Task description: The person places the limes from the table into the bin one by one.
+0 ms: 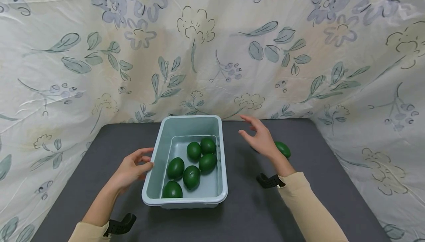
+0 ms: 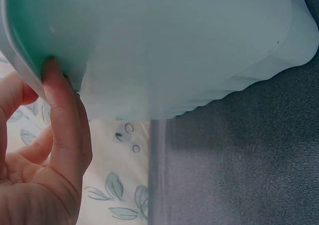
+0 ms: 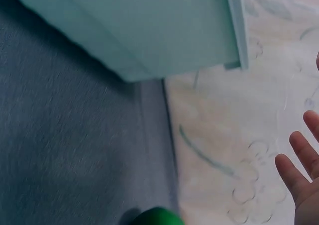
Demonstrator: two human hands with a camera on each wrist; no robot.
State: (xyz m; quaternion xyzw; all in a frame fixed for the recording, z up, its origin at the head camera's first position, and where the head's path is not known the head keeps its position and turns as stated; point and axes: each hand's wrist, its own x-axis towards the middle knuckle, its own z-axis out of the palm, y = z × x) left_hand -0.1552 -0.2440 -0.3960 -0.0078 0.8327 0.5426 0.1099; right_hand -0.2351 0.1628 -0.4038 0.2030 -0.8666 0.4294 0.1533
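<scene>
A pale blue-green plastic bin stands on the dark table, with several smooth, dark green oval fruits lying in it. My left hand pinches the bin's left rim; in the left wrist view, its fingers lie over the edge against the inner wall. To the right of the bin, my right hand is held above the table with fingers spread and nothing in them. Another green fruit lies on the table beside the right wrist, partly hidden by it. Its top shows at the bottom of the right wrist view.
A dark grey cloth-like surface covers the table. Behind it and along both sides hangs a flowered curtain, close to the table's edges. Black straps sit on both wrists below beige sleeves.
</scene>
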